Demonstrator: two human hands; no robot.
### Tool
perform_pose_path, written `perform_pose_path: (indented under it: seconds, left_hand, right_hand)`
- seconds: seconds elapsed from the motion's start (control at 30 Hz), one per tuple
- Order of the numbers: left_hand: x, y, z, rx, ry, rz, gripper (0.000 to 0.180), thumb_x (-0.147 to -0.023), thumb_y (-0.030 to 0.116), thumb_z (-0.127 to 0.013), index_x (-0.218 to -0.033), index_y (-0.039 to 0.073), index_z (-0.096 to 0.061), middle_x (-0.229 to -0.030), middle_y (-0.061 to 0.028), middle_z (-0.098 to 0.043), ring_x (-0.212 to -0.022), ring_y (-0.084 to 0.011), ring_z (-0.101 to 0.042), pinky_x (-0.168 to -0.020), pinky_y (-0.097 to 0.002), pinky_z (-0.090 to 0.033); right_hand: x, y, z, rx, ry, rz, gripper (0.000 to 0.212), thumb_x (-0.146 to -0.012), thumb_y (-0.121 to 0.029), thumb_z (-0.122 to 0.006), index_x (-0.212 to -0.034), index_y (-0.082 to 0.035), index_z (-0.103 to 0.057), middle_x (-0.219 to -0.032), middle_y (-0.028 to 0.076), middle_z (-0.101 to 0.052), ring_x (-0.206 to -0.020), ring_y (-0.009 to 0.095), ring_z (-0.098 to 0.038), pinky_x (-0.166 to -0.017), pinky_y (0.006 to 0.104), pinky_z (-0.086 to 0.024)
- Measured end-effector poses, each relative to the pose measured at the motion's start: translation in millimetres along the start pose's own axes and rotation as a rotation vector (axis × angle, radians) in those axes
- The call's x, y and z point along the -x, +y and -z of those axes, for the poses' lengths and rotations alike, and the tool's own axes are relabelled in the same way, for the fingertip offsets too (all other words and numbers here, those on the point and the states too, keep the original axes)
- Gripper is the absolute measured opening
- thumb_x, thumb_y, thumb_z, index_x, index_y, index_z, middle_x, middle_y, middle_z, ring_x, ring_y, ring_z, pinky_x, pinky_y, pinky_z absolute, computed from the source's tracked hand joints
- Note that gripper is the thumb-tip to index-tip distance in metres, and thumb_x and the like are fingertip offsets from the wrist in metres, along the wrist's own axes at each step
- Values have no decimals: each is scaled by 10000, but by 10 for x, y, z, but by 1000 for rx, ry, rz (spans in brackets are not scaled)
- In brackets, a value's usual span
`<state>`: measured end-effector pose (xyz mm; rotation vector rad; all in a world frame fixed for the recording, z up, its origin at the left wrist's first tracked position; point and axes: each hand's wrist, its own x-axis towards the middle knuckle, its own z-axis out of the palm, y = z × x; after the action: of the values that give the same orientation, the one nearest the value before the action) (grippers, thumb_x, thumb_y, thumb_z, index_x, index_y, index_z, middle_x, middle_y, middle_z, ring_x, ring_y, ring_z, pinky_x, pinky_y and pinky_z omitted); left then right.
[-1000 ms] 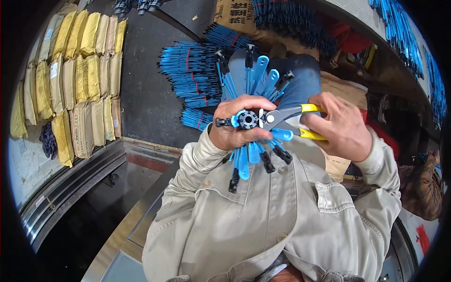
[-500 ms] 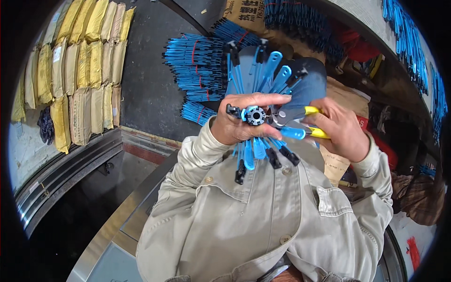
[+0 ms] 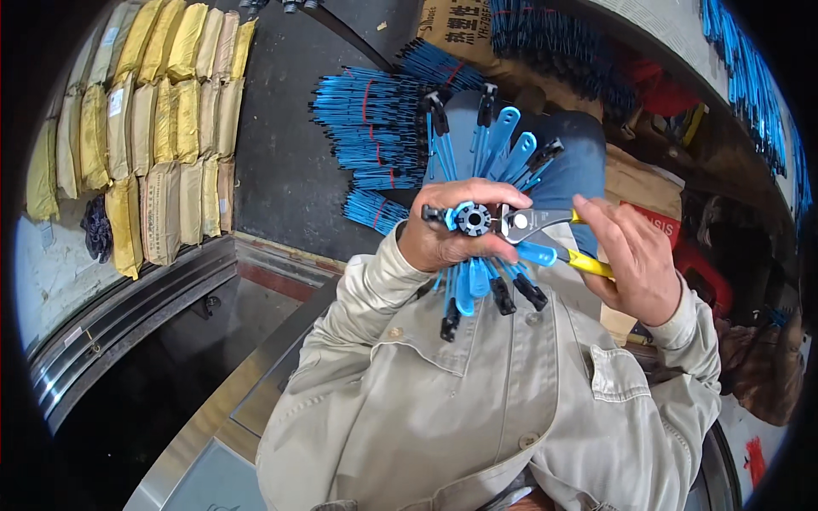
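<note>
My left hand (image 3: 420, 242) is closed around a round black hub (image 3: 474, 220) with a hole in its middle and notches round its rim. Flat blue arms (image 3: 498, 140) and thin blue rods with black clips (image 3: 436, 112) fan out above and below that hand. In my right hand (image 3: 635, 260) are pliers (image 3: 533, 222) with metal jaws and yellow-and-black handles, the handles spread apart. The jaw end is beside the hub, between my left thumb and forefinger; whether it grips anything is hard to see.
Bundles of blue rods (image 3: 375, 119) tied with red bands lie beyond my hands. More rods (image 3: 740, 60) hang over a ledge at the right. Yellow and tan sacks (image 3: 153, 128) are stacked at the left. Brown paper sacking (image 3: 643, 183) lies beside my knee (image 3: 573, 153).
The plier handles have spread wider, and my right hand's fingers have loosened and shifted on them. The whole view has moved slightly; my left hand still holds the hub.
</note>
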<state>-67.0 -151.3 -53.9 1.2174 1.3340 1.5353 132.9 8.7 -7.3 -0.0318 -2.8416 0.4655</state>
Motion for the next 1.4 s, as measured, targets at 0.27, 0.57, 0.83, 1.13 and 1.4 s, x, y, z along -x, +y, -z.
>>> perform_pose_path:
  seconds: [0.27,0.57,0.83,1.13,1.4]
  left_hand:
    - [-94,-19,124,20,-219,19,611,-568,416,-804,-968,-15,-639,-896,-99,-664,-775,-188,-624,-711,-285,-491]
    - [5,-107,-55,-39,54,-39,514,-612,321,-823,-987,32,-623,-900,-60,-642,-758,-139,-611,-672,-257,-475]
    - [44,-96,-97,-52,168,-56,502,-630,307,-817,-988,24,-609,-881,-46,-623,-716,-112,-577,-651,-239,-458]
    - [30,-108,-100,-81,181,-76,462,-648,262,-811,-989,24,-609,-876,-44,-616,-712,-101,-565,-644,-230,-448]
    - [47,-133,-2,-24,-36,35,542,-589,301,-829,-1006,22,-625,-907,-60,-612,-724,-109,-570,-655,-251,-461]
  right_hand:
    - [45,245,11,-1080,-477,-229,477,-780,-194,-683,-1198,-50,-504,-1010,102,-576,-797,208,-577,-628,290,-492]
    - [-34,-17,-189,-195,-106,-163,421,-647,-153,-718,-1041,-80,-591,-1031,139,-550,-863,304,-567,-678,356,-470]
    - [-78,45,-274,-41,-43,-107,385,-621,-158,-704,-975,-69,-584,-909,118,-529,-768,281,-553,-642,368,-450]
    - [-75,242,-333,36,-105,-17,303,-671,-258,-698,-797,-83,-485,-785,72,-440,-670,226,-520,-545,342,-424]
    - [-196,332,176,-340,-481,-44,263,-765,-235,-684,-835,-50,-511,-710,94,-525,-611,261,-562,-527,337,-430]
